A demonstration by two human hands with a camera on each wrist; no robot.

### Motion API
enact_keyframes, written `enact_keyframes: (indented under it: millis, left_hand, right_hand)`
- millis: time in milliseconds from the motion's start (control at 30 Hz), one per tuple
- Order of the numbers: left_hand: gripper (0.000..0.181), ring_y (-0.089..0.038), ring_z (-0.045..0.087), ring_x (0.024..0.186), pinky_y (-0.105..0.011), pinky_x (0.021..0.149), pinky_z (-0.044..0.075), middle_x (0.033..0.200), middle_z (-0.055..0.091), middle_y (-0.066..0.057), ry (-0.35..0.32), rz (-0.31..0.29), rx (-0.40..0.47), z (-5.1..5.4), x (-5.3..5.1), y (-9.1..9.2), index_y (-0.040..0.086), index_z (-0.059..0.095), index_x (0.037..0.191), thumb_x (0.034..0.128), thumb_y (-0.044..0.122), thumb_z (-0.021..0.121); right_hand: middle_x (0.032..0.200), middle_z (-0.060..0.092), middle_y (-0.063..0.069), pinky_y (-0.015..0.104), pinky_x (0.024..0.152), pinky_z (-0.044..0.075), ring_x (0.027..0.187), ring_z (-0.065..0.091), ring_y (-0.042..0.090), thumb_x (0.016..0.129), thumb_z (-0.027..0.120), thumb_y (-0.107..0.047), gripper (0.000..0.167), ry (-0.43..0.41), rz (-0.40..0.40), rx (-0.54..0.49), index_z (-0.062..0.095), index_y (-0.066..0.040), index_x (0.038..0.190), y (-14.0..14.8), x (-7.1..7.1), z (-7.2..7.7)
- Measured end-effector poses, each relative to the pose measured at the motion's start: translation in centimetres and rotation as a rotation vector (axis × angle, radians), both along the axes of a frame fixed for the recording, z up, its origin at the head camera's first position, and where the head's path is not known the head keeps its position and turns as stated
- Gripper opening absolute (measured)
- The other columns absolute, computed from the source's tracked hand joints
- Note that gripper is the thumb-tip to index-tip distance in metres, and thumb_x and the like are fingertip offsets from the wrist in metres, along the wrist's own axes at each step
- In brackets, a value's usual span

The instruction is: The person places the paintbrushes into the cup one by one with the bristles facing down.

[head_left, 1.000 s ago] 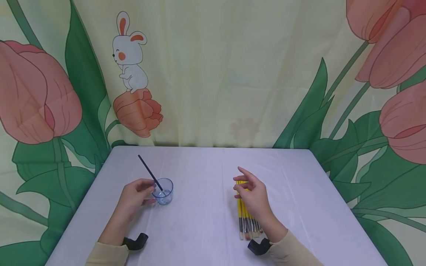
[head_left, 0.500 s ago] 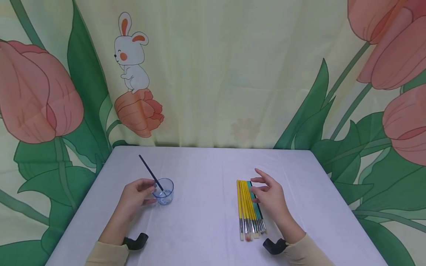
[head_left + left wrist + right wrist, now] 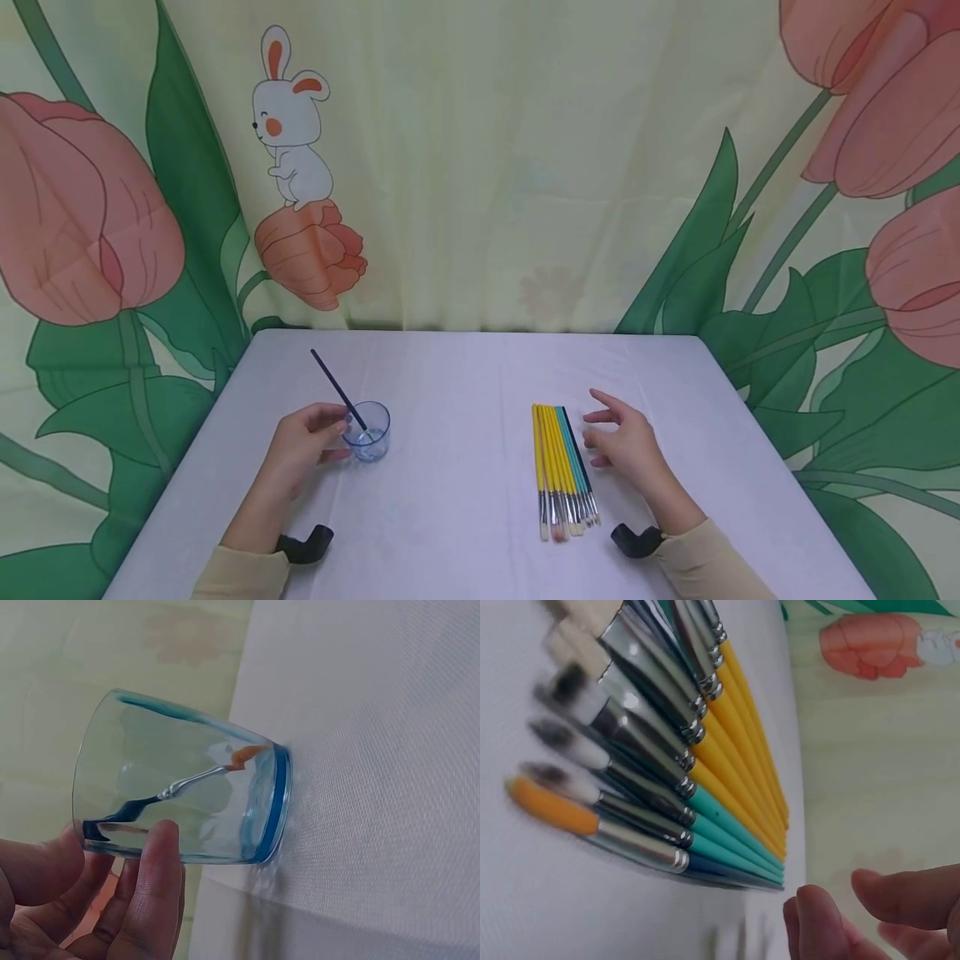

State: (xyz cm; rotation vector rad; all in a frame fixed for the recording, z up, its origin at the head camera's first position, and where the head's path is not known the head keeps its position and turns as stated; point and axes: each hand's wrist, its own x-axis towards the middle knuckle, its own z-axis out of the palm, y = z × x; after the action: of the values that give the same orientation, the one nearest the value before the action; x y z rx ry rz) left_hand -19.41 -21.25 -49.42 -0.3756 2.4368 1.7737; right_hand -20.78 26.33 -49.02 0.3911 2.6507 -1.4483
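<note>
On the left of the head view my left hand [image 3: 306, 437] grips the near-left side of a clear blue-tinted glass cup [image 3: 378, 442]. Its thumb lies by the rim and a finger runs along the wall in the left wrist view. A dark-handled paintbrush [image 3: 330, 377] leans inside the cup, its orange bristles [image 3: 247, 755] down at the base. My right hand [image 3: 628, 442] hovers just right of a row of paintbrushes [image 3: 555, 454], apart from them, holding nothing, its fingers loosely bent. Those brushes have yellow, teal and dark blue handles, bristles toward me.
A white cloth covers the table [image 3: 450, 500]. Behind its far edge hangs a curtain [image 3: 465, 167] printed with tulips and a rabbit. A black wrist mount [image 3: 306, 546] is on the left wrist and another black mount [image 3: 636, 542] on the right.
My right hand has moved right, off the row of paintbrushes, leaving the row uncovered. The left hand, the cup and its brush have stayed in place.
</note>
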Motion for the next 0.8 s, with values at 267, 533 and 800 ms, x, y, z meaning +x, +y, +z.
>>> enact_keyframes:
  millis: [267,533,800]
  left_hand:
    - [0.036,-0.039,0.066,0.129,-0.034,0.086,0.069,0.146,0.061,-0.026,0.009,-0.006,0.008,0.0,0.0,-0.1,0.002,0.062,0.143,0.1088,0.013,0.064]
    - [0.035,-0.038,0.066,0.129,-0.033,0.086,0.069,0.145,0.062,-0.024,-0.018,0.001,0.012,0.3,0.0,-0.1,0.004,0.063,0.142,0.1083,0.012,0.065]
    - [0.036,-0.041,0.065,0.131,-0.033,0.086,0.069,0.146,0.061,-0.025,-0.008,-0.002,0.016,0.2,0.0,-0.1,0.002,0.063,0.143,0.1082,0.011,0.065]
  right_hand:
    - [0.133,0.069,0.02,0.033,0.063,0.067,0.077,0.071,0.023,0.093,0.08,-0.008,0.083,-0.083,0.021,0.06,0.042,-0.024,0.166,0.1,-0.2,-0.8]
    - [0.116,0.069,0.015,0.029,0.059,0.063,0.066,0.065,0.025,0.089,0.084,-0.006,0.084,-0.117,0.052,0.136,0.047,-0.02,0.162,-0.3,-0.5,-1.0]
    - [0.1,0.065,0.011,0.026,0.056,0.06,0.063,0.061,0.024,0.086,0.085,-0.005,0.079,-0.109,0.096,0.198,0.053,-0.017,0.158,-0.3,-0.9,-1.5]
